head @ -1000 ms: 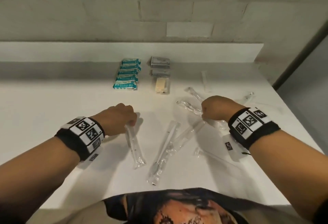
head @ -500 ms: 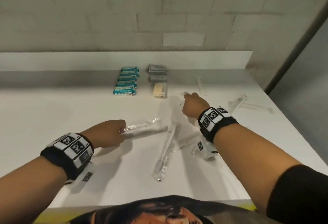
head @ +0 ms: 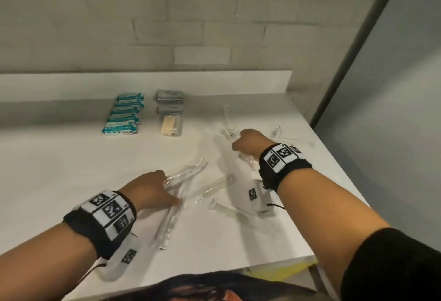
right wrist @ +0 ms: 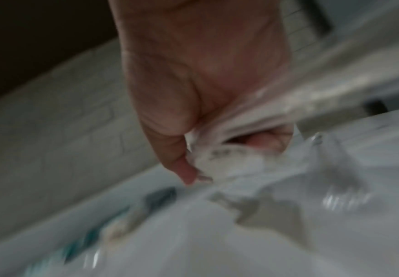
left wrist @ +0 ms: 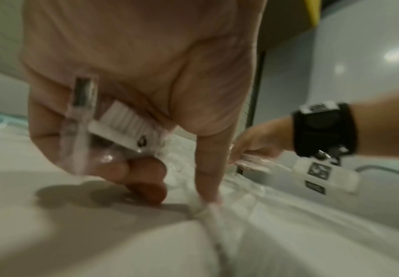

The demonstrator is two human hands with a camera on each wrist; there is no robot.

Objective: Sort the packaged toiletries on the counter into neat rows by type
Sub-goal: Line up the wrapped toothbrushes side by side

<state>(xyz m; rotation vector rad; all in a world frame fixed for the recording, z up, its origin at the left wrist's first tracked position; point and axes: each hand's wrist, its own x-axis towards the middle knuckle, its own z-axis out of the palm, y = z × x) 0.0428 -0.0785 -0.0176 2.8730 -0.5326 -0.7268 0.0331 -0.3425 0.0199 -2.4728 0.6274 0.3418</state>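
Note:
My left hand [head: 170, 189] grips a clear-wrapped toothbrush [head: 186, 174], whose white bristles [left wrist: 120, 121] show against the palm. One straight digit of that hand presses on another wrapped toothbrush [head: 167, 224] lying on the white counter [head: 59, 169]. Farther back and to the right, my right hand [head: 235, 143] clutches crinkled clear toothbrush packets [right wrist: 264, 105]; that wrist view is blurred. Loose wrapped toothbrushes [head: 218, 185] lie between the hands. At the back, teal packets [head: 124, 117] lie in a row, with grey packets [head: 170, 97] and a cream one [head: 170, 125] in a row beside them.
More clear packets lie at the back right [head: 226, 112] and near the counter's right edge [head: 278, 131]. A low white ledge [head: 143, 83] and a brick wall close off the back. The counter's right edge drops off next to a grey panel [head: 393, 109].
My left hand lifted its wrapped toothbrush off the counter and swung it toward the middle pile. My right hand reached farther back with its packets.

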